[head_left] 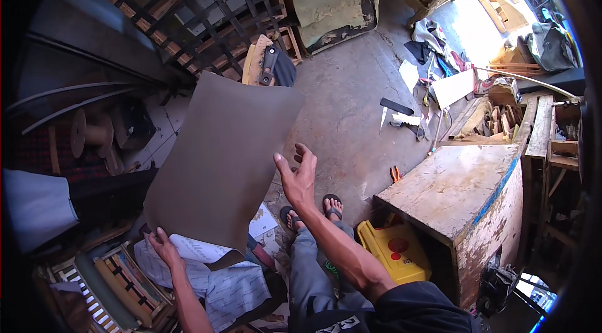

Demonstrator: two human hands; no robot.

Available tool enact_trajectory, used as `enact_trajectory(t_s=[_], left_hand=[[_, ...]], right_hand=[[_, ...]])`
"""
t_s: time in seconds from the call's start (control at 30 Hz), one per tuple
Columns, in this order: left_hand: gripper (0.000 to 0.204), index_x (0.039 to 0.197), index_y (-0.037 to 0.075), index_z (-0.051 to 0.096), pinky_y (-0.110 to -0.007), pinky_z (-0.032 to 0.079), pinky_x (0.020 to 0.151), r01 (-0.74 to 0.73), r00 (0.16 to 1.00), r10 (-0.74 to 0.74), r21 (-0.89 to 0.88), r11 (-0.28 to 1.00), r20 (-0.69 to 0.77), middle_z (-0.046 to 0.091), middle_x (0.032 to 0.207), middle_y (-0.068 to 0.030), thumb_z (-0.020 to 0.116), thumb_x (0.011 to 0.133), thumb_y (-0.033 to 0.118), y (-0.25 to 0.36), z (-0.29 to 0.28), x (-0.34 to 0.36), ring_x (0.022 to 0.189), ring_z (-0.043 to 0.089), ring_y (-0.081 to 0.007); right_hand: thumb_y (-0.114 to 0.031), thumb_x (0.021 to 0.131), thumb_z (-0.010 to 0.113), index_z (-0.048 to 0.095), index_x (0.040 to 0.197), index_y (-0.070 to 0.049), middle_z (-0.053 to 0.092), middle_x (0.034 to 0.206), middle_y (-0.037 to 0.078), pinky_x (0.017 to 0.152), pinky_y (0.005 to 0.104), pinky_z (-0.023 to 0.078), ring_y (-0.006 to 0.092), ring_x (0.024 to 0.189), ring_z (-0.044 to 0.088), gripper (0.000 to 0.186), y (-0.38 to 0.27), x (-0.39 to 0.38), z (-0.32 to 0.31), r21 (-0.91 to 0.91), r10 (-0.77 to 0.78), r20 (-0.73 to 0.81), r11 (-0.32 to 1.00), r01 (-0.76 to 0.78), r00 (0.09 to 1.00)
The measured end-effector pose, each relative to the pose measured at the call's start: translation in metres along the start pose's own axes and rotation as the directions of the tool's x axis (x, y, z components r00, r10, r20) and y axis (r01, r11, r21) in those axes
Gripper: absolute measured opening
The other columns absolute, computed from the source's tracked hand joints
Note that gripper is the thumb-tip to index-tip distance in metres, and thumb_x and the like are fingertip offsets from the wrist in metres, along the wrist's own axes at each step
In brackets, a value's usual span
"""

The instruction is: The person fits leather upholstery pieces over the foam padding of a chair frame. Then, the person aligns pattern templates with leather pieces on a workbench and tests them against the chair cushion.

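Note:
A large grey-brown sheet (219,151), which looks like upholstery vinyl, spreads in front of me. Its lower edge curls over and shows a white printed backing (197,249). My left hand (164,249) grips the sheet at its lower left corner, the fingers partly hidden by it. Beside the sheet's right edge is my right hand (300,181), thumb and fingers apart with nothing between them; whether the thumb touches the edge I cannot tell. More white-backed material (229,289) lies in folds below the sheet.
A worn wooden box table (451,176) stands at right, with a yellow plastic case (392,251) beside it and orange-handled pliers (395,174) behind. Scraps and tools (404,116) litter the floor. A webbed wooden frame (207,13) leans at the back left; a wooden spool (91,133) sits left.

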State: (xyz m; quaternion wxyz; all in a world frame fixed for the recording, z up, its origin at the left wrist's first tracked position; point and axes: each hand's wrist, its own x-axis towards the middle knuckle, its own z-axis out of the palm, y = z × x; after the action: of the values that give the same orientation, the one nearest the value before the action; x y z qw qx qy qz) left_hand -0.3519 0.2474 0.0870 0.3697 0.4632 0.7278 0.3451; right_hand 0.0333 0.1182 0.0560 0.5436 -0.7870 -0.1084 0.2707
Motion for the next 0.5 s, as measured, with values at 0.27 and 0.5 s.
enact_trajectory(t_s=[0.27, 0.5], left_hand=[[0.022, 0.114, 0.005, 0.046, -0.032, 0.044, 0.088, 0.205, 0.955, -0.145, -0.224, 0.953, 0.258, 0.054, 0.109, -0.0045, 0.059, 0.099, 0.014, -0.045, 0.018, -0.183, 0.097, 0.050, -0.0128], [0.020, 0.096, 0.004, 0.053, -0.027, 0.045, 0.069, 0.172, 0.796, -0.118, -0.036, 0.984, 0.594, 0.050, 0.099, -0.0042, 0.072, 0.090, 0.009, -0.119, 0.091, -0.344, 0.081, 0.050, -0.0115]], right_hand=[[-0.043, 0.084, 0.076, 0.035, 0.147, 0.000, 0.029, 0.151, 0.031, 0.118, 0.0495, 0.024, 0.0443, 0.145, 0.025, 0.086, 0.010, -0.101, -0.009, -0.281, -0.057, 0.241, 0.951, 0.126, 0.969], [-0.043, 0.085, 0.076, 0.013, 0.156, 0.005, 0.021, 0.159, 0.026, 0.118, 0.0410, 0.024, 0.0351, 0.146, 0.026, 0.107, 0.135, -0.063, -0.088, -0.096, 0.135, -0.218, 0.983, -0.159, 0.966]])
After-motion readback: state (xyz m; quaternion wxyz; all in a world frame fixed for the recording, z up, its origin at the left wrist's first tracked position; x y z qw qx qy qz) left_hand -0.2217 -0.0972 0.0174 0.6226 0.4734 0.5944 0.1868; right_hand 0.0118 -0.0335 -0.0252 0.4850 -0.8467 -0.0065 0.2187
